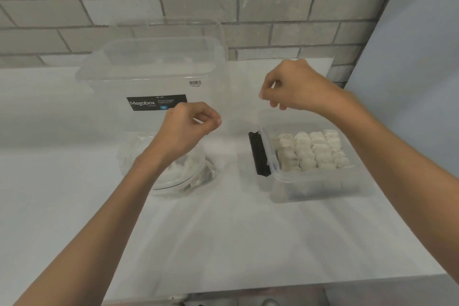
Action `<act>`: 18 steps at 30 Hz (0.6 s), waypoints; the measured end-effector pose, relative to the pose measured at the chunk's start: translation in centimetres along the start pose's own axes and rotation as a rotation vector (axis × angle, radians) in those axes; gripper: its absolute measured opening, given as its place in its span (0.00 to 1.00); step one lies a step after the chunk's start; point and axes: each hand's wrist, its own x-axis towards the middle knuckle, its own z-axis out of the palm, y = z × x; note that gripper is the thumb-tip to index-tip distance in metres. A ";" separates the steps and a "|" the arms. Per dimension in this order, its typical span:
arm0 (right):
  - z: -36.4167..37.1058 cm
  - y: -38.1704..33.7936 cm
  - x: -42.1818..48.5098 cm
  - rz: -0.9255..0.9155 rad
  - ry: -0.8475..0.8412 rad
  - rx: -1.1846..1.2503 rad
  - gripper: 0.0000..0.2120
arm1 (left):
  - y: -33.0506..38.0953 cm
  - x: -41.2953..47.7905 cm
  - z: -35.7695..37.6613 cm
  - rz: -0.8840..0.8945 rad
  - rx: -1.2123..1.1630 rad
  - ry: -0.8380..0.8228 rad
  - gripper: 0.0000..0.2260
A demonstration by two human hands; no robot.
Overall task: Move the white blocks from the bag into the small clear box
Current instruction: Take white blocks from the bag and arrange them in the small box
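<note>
**Both hands raised over the white counter (223, 231), fingers curled.**
Your left hand (188, 126) hovers above the crumpled clear plastic bag (173, 176). Your right hand (295, 89) hovers above the far left corner of the small clear plastic box (310, 190). Fingers on both hands are drawn together; you cannot tell whether they pinch anything. Rows of white blocks (313, 149) fill the small box; more show inside the bag. A large clear lidded storage tub (149, 74) stands behind the bag.
</note>
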 end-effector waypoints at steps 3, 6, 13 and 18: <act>1.2 -4.1 -0.6 -0.082 -0.108 0.031 0.06 | -2.1 -0.8 -3.2 -0.067 0.006 -0.030 0.03; 3.5 -8.2 -1.0 -0.169 -0.205 0.077 0.05 | -4.8 -1.5 -6.2 -0.163 0.028 -0.147 0.04; 14.6 -13.2 0.5 -0.229 -0.313 0.075 0.13 | -12.0 -1.5 -6.7 -0.175 0.270 -0.344 0.08; 20.3 -11.5 2.5 -0.003 -0.318 -0.080 0.12 | -15.6 -0.8 -4.4 -0.081 0.520 -0.298 0.16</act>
